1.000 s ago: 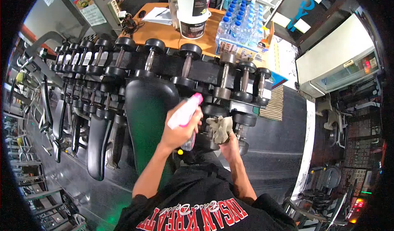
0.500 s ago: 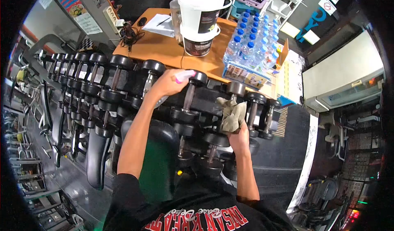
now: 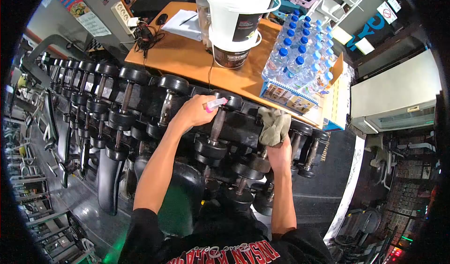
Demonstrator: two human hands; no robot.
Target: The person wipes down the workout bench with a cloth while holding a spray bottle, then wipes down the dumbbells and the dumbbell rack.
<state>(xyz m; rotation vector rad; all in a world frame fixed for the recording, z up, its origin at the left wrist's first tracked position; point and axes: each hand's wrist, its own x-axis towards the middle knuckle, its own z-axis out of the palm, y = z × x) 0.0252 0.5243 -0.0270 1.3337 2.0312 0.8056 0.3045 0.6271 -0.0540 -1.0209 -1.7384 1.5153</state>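
My left hand (image 3: pixel 196 111) is closed around a spray bottle with a translucent and pink head (image 3: pixel 215 104); most of the bottle is hidden by the hand. The head points right, over the upper end of a black dumbbell (image 3: pixel 216 128) on the rack. My right hand (image 3: pixel 280 155) grips a crumpled grey-green cloth (image 3: pixel 274 127). That cloth lies over the upper end and handle of another dumbbell (image 3: pixel 259 162), whose lower end shows beneath it. Whether the fingers also hold the handle is hidden.
Further dumbbells (image 3: pixel 123 97) line the rack to the left. Behind it stands a wooden table (image 3: pixel 183 63) with stacked white and black buckets (image 3: pixel 234 18), paper and a pack of water bottles (image 3: pixel 297 60). A padded bench (image 3: pixel 171 193) sits below my left arm.
The cloth in my right hand has shifted up and right, covering the dumbbell's upper end. My left hand and the spray bottle have dropped slightly as the view tilted.
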